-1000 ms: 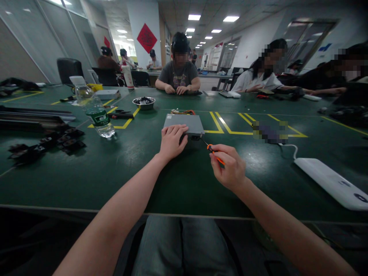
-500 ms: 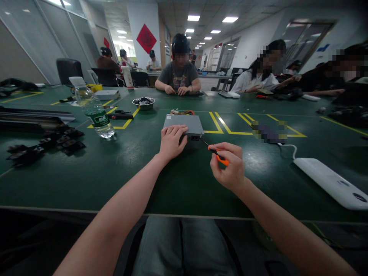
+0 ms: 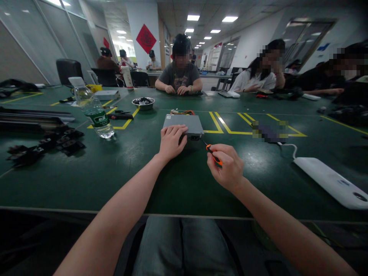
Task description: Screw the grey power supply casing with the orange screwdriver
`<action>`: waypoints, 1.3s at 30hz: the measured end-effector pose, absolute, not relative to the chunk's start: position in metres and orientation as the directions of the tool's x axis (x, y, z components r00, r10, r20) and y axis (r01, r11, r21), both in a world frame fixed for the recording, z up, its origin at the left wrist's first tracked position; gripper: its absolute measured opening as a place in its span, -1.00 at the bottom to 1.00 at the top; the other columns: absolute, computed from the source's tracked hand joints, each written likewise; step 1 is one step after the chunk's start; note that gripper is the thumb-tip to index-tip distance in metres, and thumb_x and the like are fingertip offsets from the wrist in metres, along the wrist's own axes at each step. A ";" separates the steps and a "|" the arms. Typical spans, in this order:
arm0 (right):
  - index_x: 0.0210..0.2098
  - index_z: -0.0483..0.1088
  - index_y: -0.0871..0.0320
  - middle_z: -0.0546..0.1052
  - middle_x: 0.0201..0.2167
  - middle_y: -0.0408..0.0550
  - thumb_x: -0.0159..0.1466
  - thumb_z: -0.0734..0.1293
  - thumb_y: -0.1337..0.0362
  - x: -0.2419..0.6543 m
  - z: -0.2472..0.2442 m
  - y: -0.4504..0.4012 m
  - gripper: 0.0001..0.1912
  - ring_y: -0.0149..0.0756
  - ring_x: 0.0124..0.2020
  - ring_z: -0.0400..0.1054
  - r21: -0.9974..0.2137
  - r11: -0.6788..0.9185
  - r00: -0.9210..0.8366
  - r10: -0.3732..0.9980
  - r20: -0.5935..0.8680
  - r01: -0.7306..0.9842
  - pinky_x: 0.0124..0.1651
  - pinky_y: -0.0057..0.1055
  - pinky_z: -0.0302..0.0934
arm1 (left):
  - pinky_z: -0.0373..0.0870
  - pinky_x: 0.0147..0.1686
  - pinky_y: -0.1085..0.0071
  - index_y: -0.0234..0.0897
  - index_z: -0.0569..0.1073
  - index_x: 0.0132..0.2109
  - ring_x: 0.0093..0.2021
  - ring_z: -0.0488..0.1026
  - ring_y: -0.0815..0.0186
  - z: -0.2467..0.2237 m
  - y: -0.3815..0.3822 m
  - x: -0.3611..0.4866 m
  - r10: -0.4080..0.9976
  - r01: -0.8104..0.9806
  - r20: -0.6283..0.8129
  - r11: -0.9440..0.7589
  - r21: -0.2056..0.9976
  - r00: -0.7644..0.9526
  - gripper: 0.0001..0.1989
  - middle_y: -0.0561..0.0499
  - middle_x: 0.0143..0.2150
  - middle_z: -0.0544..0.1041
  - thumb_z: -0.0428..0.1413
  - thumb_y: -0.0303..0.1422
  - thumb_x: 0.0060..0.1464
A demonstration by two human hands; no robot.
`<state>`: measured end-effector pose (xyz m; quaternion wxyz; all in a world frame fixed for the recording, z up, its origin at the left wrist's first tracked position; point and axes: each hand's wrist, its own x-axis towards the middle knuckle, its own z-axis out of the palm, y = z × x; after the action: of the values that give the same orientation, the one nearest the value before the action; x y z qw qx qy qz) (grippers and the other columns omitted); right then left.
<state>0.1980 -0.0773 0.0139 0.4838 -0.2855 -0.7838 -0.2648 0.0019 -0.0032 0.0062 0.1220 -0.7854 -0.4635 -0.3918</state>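
A grey metal power supply unit (image 3: 189,122) lies on the green table, with a bundle of coloured wires (image 3: 184,112) at its far side. My left hand (image 3: 172,141) rests on its near left part, fingers stretched out over the top and thumb by the front edge. In my closed right hand (image 3: 227,165) is a screwdriver with an orange and black handle (image 3: 213,153). Its thin shaft slants up and left to the unit's front right corner; what the tip touches is too small to make out.
A water bottle (image 3: 96,111) and dark metal parts (image 3: 54,142) stand to the left. A metal bowl (image 3: 143,102) of small parts sits farther back. At right lie a white power bank (image 3: 330,182) and its cable (image 3: 293,148). A person (image 3: 179,74) sits opposite.
My right hand has shifted slightly left and turned a little, and less of the orange handle shows. My left hand and the power supply unit have stayed put.
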 end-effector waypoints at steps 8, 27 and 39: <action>-0.15 0.20 0.07 0.48 -0.20 -0.02 0.16 0.29 0.48 0.198 0.009 -0.078 -0.69 -0.33 -0.16 0.40 0.146 0.677 -0.378 0.208 0.902 0.721 -0.25 -0.42 0.39 | 0.05 0.08 0.18 -0.11 0.37 0.01 0.10 0.29 0.21 0.005 -0.003 0.002 0.626 0.817 0.737 -0.547 0.180 0.257 -0.74 0.05 0.09 0.44 -0.03 -0.33 0.18; -0.20 0.24 0.12 0.46 -0.19 0.00 0.16 0.29 0.49 0.194 0.010 -0.078 -0.75 -0.32 -0.10 0.42 0.144 0.777 -0.431 0.176 0.885 0.613 -0.13 -0.39 0.43 | 0.05 0.06 0.20 -0.12 0.37 0.01 0.09 0.30 0.23 0.005 -0.002 0.001 0.612 0.821 0.745 -0.549 0.159 0.265 -0.75 0.06 0.08 0.45 -0.02 -0.34 0.18; -0.12 0.22 0.13 0.40 -0.10 0.01 0.15 0.28 0.52 0.186 0.002 -0.066 -0.66 -0.29 0.00 0.36 0.180 0.830 -0.483 0.120 0.867 0.529 -0.05 -0.33 0.42 | 0.05 0.07 0.21 -0.14 0.38 0.01 0.09 0.30 0.23 0.005 -0.002 0.002 0.618 0.823 0.742 -0.543 0.164 0.259 -0.74 0.05 0.08 0.45 -0.03 -0.34 0.18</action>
<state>0.1859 -0.0665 0.0020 0.4696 -0.1947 -0.8332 -0.2175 0.0017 -0.0021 0.0050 0.1290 -0.7830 -0.4602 -0.3980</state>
